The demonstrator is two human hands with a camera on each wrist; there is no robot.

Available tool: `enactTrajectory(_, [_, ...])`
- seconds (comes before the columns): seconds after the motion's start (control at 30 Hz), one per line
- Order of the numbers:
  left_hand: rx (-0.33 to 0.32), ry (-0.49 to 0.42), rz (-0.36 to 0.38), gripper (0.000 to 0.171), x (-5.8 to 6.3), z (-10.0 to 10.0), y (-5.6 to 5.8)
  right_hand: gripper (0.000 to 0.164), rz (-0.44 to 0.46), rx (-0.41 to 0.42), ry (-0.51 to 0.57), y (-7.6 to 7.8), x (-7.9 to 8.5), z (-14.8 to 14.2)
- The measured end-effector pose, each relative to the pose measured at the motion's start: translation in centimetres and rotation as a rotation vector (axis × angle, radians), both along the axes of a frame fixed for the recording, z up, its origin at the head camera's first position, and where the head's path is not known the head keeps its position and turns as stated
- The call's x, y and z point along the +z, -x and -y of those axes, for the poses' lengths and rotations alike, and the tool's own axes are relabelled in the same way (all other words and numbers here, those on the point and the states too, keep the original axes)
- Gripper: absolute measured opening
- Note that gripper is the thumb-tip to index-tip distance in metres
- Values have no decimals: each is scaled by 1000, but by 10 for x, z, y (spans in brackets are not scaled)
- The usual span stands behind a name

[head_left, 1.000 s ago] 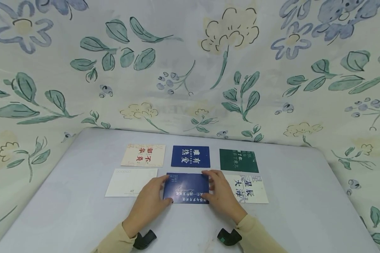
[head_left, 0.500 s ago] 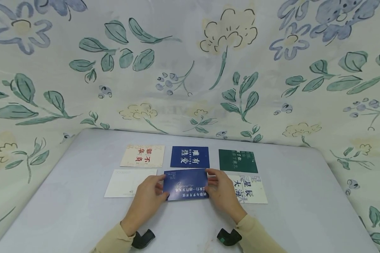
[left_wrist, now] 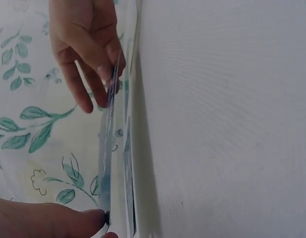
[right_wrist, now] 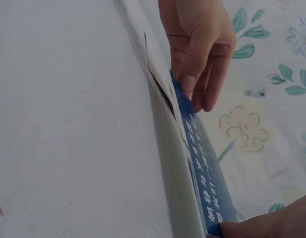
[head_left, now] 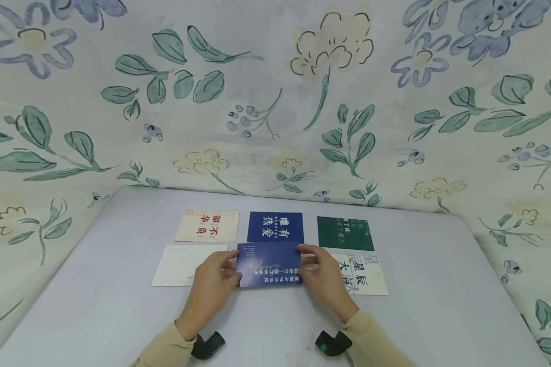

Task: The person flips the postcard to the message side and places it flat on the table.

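Note:
Both hands hold a dark blue postcard (head_left: 270, 265) with white writing, upside down in the head view. My left hand (head_left: 211, 283) pinches its left edge between thumb and fingers. At its right edge, my right hand (head_left: 323, 278) does the same. The wrist views show the card slightly above the white table, with thumbs on its upper face. Its far edge overlaps the near edge of another blue postcard (head_left: 275, 227). Beside the left hand lies a white postcard (head_left: 181, 265), partly covered by it. A white postcard with blue lettering (head_left: 362, 275) lies by the right hand.
A cream postcard with red writing (head_left: 207, 226) and a green postcard (head_left: 346, 233) lie in the back row. Black wrist devices (head_left: 208, 345) sit by both wrists on the white table (head_left: 441, 306). Behind hangs floral cloth (head_left: 257, 102).
Both hands have moved the held blue postcard away from the person, toward the back row. Its far edge now overlaps the blue postcard behind. The other cards stay put.

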State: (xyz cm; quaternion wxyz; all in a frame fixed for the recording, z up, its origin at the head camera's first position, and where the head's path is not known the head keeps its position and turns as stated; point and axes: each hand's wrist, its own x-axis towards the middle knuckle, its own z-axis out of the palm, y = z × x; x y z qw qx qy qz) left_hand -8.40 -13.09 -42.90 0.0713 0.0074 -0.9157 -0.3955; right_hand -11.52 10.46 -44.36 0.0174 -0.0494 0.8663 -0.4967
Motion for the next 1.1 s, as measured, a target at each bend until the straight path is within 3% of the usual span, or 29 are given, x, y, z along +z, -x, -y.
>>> enactTrajectory(0.53, [49, -89, -74, 44, -1, 1, 3, 34, 4, -53, -50, 3, 1, -1])
enactTrajectory(0.77, [62, -95, -99, 42, 0, 1, 2, 35, 4, -44, 7, 3, 0, -2])
enactTrajectory(1.1, [61, -110, -118, 40, -2, 2, 2, 28, -10, -65, 2, 2, 1, -1])
